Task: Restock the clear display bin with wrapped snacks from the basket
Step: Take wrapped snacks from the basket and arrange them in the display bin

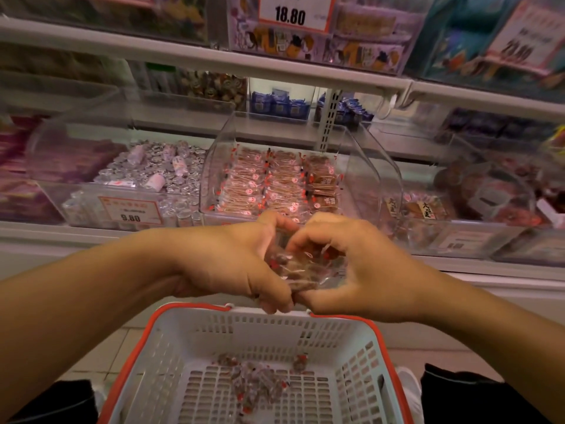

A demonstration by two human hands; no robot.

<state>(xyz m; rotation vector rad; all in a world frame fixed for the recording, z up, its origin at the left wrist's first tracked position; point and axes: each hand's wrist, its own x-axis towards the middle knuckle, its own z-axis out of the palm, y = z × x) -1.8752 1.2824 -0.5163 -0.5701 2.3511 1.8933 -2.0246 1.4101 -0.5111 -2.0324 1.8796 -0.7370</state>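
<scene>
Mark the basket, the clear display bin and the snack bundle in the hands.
basket (pixel 351 347): head view, bare right inner wall.
clear display bin (pixel 360 166): head view, right clear side wall.
snack bundle (pixel 301 270): head view, wrappers between both hands.

The basket (pixel 253 347) stands nearest to the person, below the two hands. A few wrapped snacks (pixel 256 382) lie on its floor. Above its far rim the left hand (pixel 232 264) and the right hand (pixel 345 270) meet and hold a bundle of snacks (pixel 301 269) between them. Behind the hands, on the shelf, stands the clear display bin (pixel 214 166), with rows of snacks inside (its right part holds none). A neighbouring bin (pixel 76 197) stands left of it, and a price card (pixel 293 12) hangs above.
</scene>
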